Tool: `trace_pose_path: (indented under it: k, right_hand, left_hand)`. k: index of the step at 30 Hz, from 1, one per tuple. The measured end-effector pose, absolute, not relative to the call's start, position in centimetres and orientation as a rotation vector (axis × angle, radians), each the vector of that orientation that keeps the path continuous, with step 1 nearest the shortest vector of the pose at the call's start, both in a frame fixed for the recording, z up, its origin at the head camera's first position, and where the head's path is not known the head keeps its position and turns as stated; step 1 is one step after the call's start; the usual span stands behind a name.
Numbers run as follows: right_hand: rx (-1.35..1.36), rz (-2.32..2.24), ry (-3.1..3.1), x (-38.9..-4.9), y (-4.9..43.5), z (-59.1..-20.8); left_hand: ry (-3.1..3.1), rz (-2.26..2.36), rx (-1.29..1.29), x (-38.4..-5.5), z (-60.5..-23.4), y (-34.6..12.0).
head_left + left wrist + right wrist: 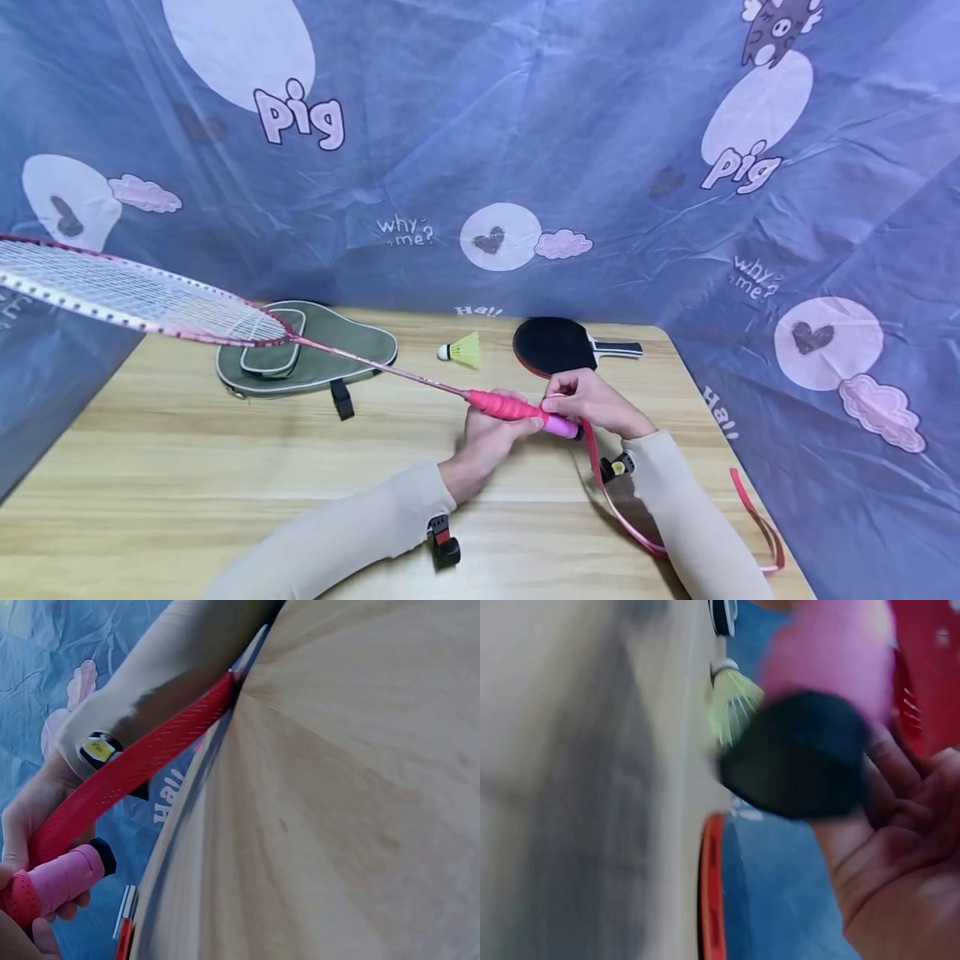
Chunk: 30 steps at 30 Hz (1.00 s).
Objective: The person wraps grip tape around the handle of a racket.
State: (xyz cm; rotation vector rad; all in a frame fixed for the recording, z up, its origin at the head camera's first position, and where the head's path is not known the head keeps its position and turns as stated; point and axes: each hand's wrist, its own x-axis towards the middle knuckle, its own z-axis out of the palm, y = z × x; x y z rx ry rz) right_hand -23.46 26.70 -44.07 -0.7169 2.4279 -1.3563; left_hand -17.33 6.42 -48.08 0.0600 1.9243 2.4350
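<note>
A badminton racket (416,379) slants over the table, its strung head (161,292) at the far left. My left hand (483,442) grips the handle from below, around the part wrapped in red grip tape (498,404). Past the thumb, a pink stretch of handle (67,879) shows, ending in a black butt cap (795,757). With thumb and fingertips my right hand (596,402) pinches the perforated tape at the edge of the wrapped part. From there the loose tape (142,765) hangs down in a long strip and passes behind the right forearm.
Behind the hands, a green racket case (348,337) with a black buckle (342,400), a yellow shuttlecock (465,350) and a black table tennis bat (555,343) lie on the wooden table (187,467). A blue printed cloth (450,125) stands around the back and sides.
</note>
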Motion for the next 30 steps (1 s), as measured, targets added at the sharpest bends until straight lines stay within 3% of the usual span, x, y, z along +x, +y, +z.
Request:
trace_pose_path:
  k: [15,30]
  right_hand:
    - [-0.637,-1.335,2.313,-24.2,27.7,-44.0]
    - [-0.524,-1.566,1.912,-24.3,26.8,-46.9]
  left_hand:
    - [1.808,2.353,0.233,-18.3,-47.9,5.8]
    - [1.862,2.329,0.338,-18.2,-48.3,5.6]
